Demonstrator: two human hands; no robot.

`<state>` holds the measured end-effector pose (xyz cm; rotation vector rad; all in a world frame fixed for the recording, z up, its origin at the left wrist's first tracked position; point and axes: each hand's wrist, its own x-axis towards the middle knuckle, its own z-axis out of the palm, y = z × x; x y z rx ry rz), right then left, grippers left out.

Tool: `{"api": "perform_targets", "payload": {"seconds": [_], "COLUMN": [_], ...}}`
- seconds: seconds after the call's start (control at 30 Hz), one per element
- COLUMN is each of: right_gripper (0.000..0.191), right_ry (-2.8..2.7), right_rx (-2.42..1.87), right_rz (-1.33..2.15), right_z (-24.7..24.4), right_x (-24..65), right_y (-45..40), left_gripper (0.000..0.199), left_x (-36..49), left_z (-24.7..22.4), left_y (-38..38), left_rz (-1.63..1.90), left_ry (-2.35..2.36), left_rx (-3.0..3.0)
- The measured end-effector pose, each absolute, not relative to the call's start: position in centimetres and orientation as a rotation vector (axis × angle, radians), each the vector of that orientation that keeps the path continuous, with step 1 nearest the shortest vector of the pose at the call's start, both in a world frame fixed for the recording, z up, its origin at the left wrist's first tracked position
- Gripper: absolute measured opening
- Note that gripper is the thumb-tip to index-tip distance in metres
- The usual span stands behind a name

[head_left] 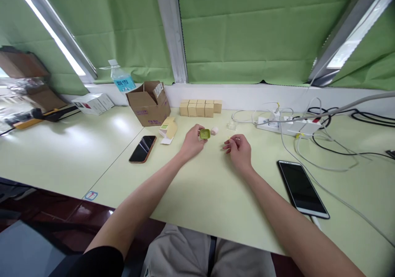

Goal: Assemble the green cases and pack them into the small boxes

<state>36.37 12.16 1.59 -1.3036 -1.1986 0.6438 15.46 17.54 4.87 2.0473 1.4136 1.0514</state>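
Note:
My left hand (193,141) grips a small green square cup (204,134), its hollow side turned toward me. Just right of the cup lies a small pale pink round piece (214,130). My right hand (239,150) is above the table, its fingers curled in with the thumb near the index finger. Whatever it pinches, if anything, is too small to make out. Beyond the right hand sits a small clear container (231,125). To the left of my left hand is an opened cream carton (168,130) with its flaps out.
Small cream boxes (196,108) stand in a row by the wall, near an open brown cardboard box (149,104) and a water bottle (121,77). One phone (142,148) lies left, a larger one (303,188) right. Cables trail from a power strip (286,125).

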Motion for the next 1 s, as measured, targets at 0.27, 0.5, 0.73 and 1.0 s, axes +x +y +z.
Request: {"api": "perform_targets", "payload": {"seconds": [0.27,0.5,0.73,1.0], "right_gripper": [0.034,0.023,0.017,0.018], "right_ry": [-1.038,-1.256,-1.675,-1.584], "right_rx": [-0.926,-1.036,-1.025,-1.052], "right_rz": [0.836,0.598,0.099,0.188], "right_z": [4.6,5.9,5.8,5.9], "right_x": [36.6,36.2,35.7,35.4], "right_y": [9.4,7.7,7.0,6.8], "left_gripper": [0.049,0.056,0.058,0.051], "left_x": [16.3,16.2,16.5,16.8], "left_z": [4.2,4.1,4.1,4.5], "left_y": [13.0,12.9,12.2,11.5], "left_rz": [1.284,1.360,1.384,1.387], "left_ry": [1.062,1.010,0.935,0.909], "left_rx": [2.125,2.176,2.294,2.285]}}
